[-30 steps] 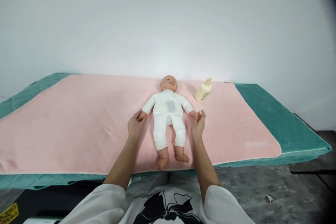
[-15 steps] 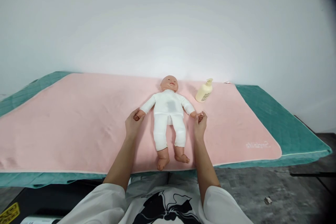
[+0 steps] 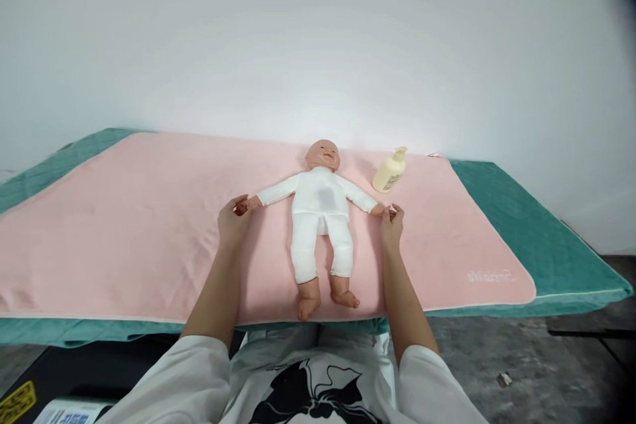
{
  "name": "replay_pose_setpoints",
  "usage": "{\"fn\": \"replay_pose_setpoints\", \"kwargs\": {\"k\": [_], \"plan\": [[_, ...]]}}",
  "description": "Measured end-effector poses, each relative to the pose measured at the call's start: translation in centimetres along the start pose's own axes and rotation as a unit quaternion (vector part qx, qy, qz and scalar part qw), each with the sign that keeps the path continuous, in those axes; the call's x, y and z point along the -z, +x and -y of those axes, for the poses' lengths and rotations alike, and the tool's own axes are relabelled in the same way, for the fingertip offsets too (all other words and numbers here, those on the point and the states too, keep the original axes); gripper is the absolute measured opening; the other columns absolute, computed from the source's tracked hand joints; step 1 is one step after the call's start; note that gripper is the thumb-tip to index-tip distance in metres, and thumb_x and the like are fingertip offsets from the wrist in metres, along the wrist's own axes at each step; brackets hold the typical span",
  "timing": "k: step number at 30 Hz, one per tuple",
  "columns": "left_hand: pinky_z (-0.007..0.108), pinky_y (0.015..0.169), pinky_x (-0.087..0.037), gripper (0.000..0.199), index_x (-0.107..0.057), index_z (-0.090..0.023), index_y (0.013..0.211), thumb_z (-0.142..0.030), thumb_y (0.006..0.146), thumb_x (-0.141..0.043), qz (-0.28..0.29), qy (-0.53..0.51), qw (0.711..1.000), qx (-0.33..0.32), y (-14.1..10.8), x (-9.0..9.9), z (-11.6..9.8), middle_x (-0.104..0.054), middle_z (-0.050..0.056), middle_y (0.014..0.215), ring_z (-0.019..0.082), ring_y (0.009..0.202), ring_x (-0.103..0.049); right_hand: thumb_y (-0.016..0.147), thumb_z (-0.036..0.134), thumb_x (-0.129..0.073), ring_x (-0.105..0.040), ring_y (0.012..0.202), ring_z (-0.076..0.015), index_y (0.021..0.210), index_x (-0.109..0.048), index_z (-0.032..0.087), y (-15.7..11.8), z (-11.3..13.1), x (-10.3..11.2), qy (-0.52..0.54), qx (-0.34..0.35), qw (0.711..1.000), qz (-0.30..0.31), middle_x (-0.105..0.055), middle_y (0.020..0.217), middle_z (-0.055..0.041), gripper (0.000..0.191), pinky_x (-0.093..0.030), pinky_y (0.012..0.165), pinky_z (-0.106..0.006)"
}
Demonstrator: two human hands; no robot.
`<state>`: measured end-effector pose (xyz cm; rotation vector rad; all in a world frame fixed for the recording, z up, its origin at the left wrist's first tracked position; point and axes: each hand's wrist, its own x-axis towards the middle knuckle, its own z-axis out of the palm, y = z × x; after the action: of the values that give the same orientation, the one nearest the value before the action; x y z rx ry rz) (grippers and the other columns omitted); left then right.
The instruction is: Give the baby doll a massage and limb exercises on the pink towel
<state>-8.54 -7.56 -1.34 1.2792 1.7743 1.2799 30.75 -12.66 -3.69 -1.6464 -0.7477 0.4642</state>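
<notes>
A baby doll (image 3: 320,202) with a white cloth body lies on its back on a pink mat (image 3: 149,232), head toward the wall and feet toward me. A grey patch marks its chest. My left hand (image 3: 233,220) is closed around the doll's hand on the left side. On the other side, my right hand (image 3: 392,225) grips the doll's other hand between thumb and fingers. Both doll arms are stretched outward, away from the body. A cream pump bottle (image 3: 389,171) stands on the mat beyond my right hand.
Under the mat lies a green quilted cover (image 3: 541,232) over the table. A pale wall (image 3: 318,40) rises right behind it. Below the left edge is a black surface (image 3: 74,377) with a yellow label. A small object (image 3: 504,379) lies on the grey floor.
Both my hands have moved outward, left hand to the left and right hand to the right, drawing the doll's arms wider and straighter. The doll's body and the bottle stay in place.
</notes>
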Motion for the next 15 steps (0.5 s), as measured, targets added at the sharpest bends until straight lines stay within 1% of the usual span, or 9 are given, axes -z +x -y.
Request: {"fn": "replay_pose_setpoints", "kwargs": {"k": [3,7,11,13,15], "plan": [[0.037,0.088,-0.055,0.053,-0.067,-0.017,0.121,-0.030,0.071,-0.074,0.001,0.032,0.999,0.002,0.5,0.3,0.1,-0.072,0.012,0.106,0.024,0.092,-0.069,0.086,0.049,-0.051,-0.060,0.100,-0.0206,0.127,-0.048,0.019,1.2,-0.4,0.2,0.012,-0.009,1.000,-0.006,-0.062,0.108,-0.0090,0.051,-0.046,0.092,-0.037],[0.041,0.094,-0.052,0.051,-0.067,-0.017,0.121,-0.031,0.072,-0.074,-0.004,0.071,0.997,-0.007,0.4,0.5,0.3,-0.072,0.012,0.106,0.026,0.098,-0.067,0.086,0.048,-0.050,-0.059,0.104,-0.0206,0.128,-0.047,0.018,0.9,-0.5,0.0,0.023,0.020,0.999,-0.013,-0.061,0.117,-0.0105,0.051,-0.046,0.096,-0.038],[0.042,0.101,-0.049,0.057,-0.061,-0.016,0.127,-0.031,0.074,-0.072,-0.017,0.074,0.997,-0.028,0.2,0.4,1.0,-0.067,0.014,0.120,0.027,0.110,-0.064,0.086,0.049,-0.051,-0.056,0.115,-0.0222,0.128,-0.047,0.015,0.2,-0.4,-0.3,0.035,0.031,0.998,-0.046,-0.056,0.129,-0.0145,0.054,-0.044,0.102,-0.039],[0.045,0.107,-0.045,0.058,-0.059,-0.016,0.130,-0.031,0.075,-0.071,-0.034,0.092,0.994,-0.049,-0.1,0.3,1.1,-0.061,0.015,0.128,0.029,0.120,-0.058,0.086,0.051,-0.051,-0.057,0.115,-0.0236,0.130,-0.047,0.014,0.1,-0.5,-0.3,0.031,0.030,0.998,-0.051,-0.056,0.129,-0.0163,0.058,-0.045,0.101,-0.040],[0.046,0.112,-0.039,0.058,-0.056,-0.015,0.132,-0.030,0.078,-0.068,-0.055,0.121,0.988,-0.078,-0.7,0.1,0.9,-0.055,0.017,0.136,0.031,0.131,-0.049,0.086,0.051,-0.050,-0.056,0.116,-0.0270,0.130,-0.046,0.011,0.1,-0.7,-0.3,0.019,0.043,0.998,-0.042,-0.057,0.126,-0.0188,0.060,-0.044,0.102,-0.045]]}}
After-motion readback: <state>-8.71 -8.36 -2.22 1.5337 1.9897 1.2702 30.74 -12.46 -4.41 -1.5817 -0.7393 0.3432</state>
